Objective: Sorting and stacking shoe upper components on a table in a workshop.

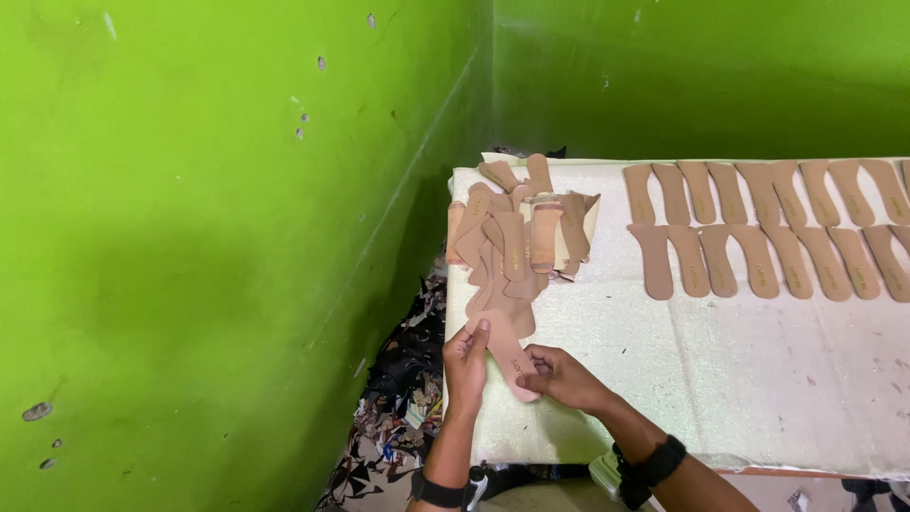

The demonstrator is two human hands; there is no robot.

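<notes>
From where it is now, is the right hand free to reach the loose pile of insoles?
Probably not at once: the right hand and left hand both grip one insole. The pile lies just beyond, nothing between.

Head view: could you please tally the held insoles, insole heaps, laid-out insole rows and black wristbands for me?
Tan insole held by the left hand and right hand: 1
Loose heap of insoles: 1
Laid-out rows of insoles: 2
Black wristbands: 2
Total: 6
</notes>
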